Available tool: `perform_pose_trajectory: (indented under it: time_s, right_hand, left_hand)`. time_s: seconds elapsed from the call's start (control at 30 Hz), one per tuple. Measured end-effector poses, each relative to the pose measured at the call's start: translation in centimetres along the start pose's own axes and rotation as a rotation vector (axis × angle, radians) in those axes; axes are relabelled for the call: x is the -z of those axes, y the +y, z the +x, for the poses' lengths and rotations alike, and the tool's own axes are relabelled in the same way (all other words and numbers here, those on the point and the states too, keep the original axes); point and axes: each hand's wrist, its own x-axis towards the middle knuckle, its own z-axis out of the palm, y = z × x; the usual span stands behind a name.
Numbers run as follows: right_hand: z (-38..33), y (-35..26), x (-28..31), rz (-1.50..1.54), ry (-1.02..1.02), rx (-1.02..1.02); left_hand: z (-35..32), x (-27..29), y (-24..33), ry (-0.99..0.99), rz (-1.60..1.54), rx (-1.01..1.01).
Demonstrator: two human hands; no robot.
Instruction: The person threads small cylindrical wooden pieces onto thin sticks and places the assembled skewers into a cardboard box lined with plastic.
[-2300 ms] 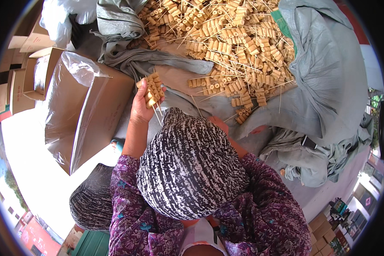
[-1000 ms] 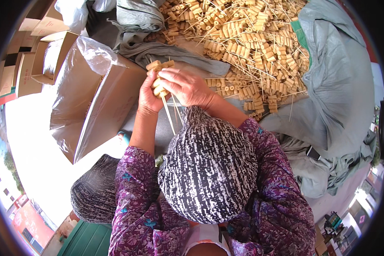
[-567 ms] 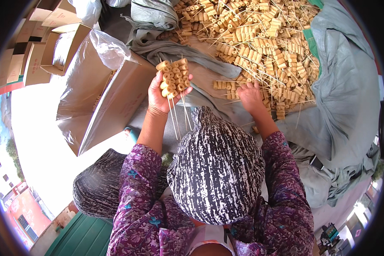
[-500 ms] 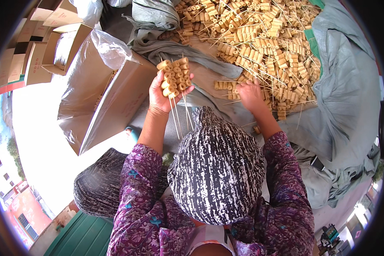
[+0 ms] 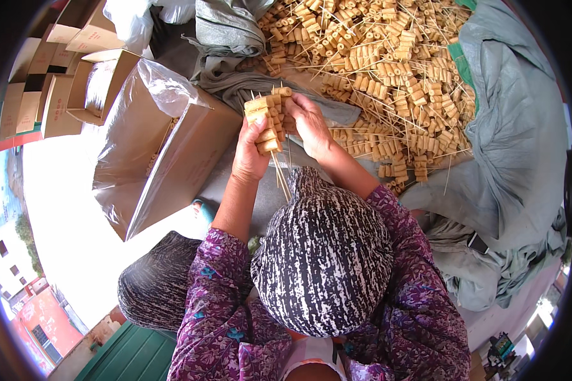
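Observation:
In front of me my left hand [image 5: 250, 152] grips a bundle of skewers of tan, tube-shaped rolls [image 5: 270, 124], thumb across the front. Their bare stick ends hang down toward my knee. From the right, my right hand [image 5: 311, 130] meets the bundle, its fingers bent around the side next to the upper rolls. Part of its grip is hidden behind them. Beyond both hands spreads a large heap of similar skewers [image 5: 388, 76], lying in all directions.
Left of my hands stands an open cardboard box [image 5: 194, 143] with a clear plastic liner [image 5: 127, 120]. More cartons [image 5: 57, 105] are stacked at the far left. Grey cloth [image 5: 508, 120] edges the heap on the right, with a dark phone-like object [image 5: 478, 242] on it. My patterned knee [image 5: 324, 254] is below.
My right hand has left the heap's near edge and come left to the bundle. Skewers it was touching there are gone from that spot. My left hand has turned the bundle and shifted slightly right.

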Motion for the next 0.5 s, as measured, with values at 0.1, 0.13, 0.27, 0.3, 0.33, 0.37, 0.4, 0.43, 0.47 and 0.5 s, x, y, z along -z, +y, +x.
perform_pose_trajectory:
  time_s: [0.1, 0.13, 0.27, 0.3, 0.33, 0.37, 0.4, 0.43, 0.47, 0.5]
  right_hand:
    - [-0.7, 0.1, -0.2, 0.006, -0.023, 0.035]
    - [-0.9, 0.2, -0.1, 0.001, -0.025, 0.040]
    - [-1.2, -0.2, 0.0, -0.034, -0.014, 0.062]
    - [-1.4, -0.2, -0.1, -0.039, -0.001, 0.064]
    - [-1.7, -0.5, -0.4, -0.045, 0.008, 0.063]
    - [-1.9, -0.7, -0.7, -0.051, 0.020, 0.065]
    - [-1.9, -0.6, -0.6, -0.029, -0.026, 0.101]
    - [-1.9, -0.4, -0.5, -0.009, -0.071, 0.135]
    - [-2.0, -0.4, -0.5, 0.064, -0.019, 0.073]
    - [-2.1, -0.3, -0.6, 0.134, 0.031, 0.008]
  left_hand:
    - [-0.2, 0.3, -0.4, -0.014, 0.001, -0.014]
    - [-0.3, 0.3, -0.4, -0.026, 0.005, -0.008]
    - [-0.5, 0.9, 0.0, -0.139, 0.020, 0.114]
    - [-0.5, 0.9, 0.0, -0.195, 0.040, 0.163]
    - [-0.7, 0.3, -0.4, -0.152, 0.063, 0.125]
    - [-0.8, -0.9, -1.1, -0.113, 0.085, 0.089]
    - [-1.0, -1.8, -1.4, -0.078, 0.118, 0.064]
    - [-0.9, -1.9, -2.0, -0.040, 0.240, -0.022]
    - [-1.2, -3.0, -1.4, -0.058, 0.259, -0.014]
    - [-1.6, -4.1, -0.6, -0.073, 0.276, -0.009]
